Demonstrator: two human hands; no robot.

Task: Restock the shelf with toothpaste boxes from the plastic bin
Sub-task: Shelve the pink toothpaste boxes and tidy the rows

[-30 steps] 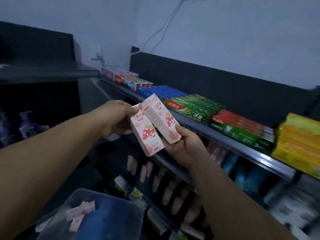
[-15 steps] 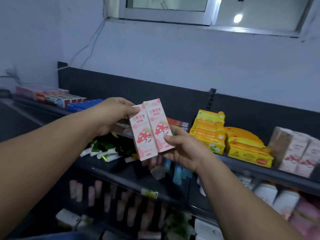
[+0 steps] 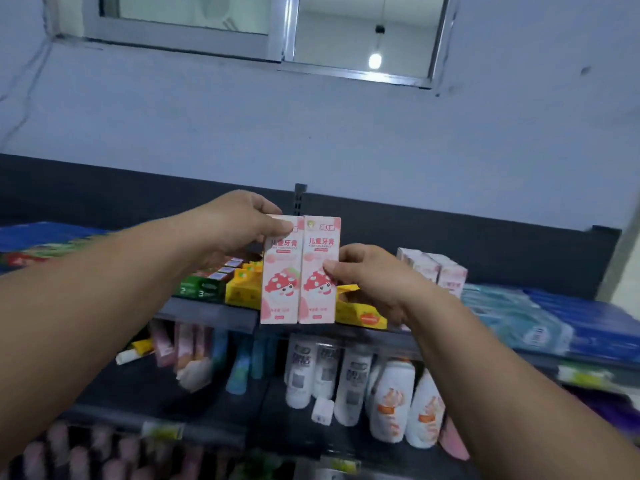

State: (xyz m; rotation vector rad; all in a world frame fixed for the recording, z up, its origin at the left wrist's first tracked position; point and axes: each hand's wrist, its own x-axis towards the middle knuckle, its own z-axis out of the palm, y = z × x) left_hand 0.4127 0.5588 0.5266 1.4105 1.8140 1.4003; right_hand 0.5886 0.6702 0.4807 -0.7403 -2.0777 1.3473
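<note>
1. Wall point(image 3: 311, 133): pale and plain, it fills the far upper half of the view, with a sliding window point(image 3: 284, 29) set high in it.
2. Top shelf point(image 3: 207, 315): dark, it runs left to right below a dark back panel. Stock stands along it.
3. Blue packs point(image 3: 588, 320): these lie flat at the far right of the top shelf. The detail is blurred.
4. White bottles point(image 3: 353, 382): these stand upright in a group on the lower shelf, below the hands.
5. Left hand point(image 3: 239, 223): it reaches in from the left. The thumb and fingers pinch the top end of the left toothpaste box point(image 3: 280, 282).
6. Right hand point(image 3: 374, 275): the thumb presses on the front face of the right toothpaste box point(image 3: 318, 289) at mid-height. The fingers curl behind the box and are hidden.
7. The two toothpaste boxes are pink with a mushroom figure. They are held upright, side by side and touching, in front of the top shelf. Their lower ends are level with the shelf's front edge.
8. Yellow boxes point(image 3: 242, 292): these sit on the top shelf just behind the held pair, to its left and right.
9. Pink boxes point(image 3: 440, 268): these stand upright on the top shelf, right of the right hand.
10. Green boxes point(image 3: 201, 289): these sit just left of the yellow boxes.
</note>
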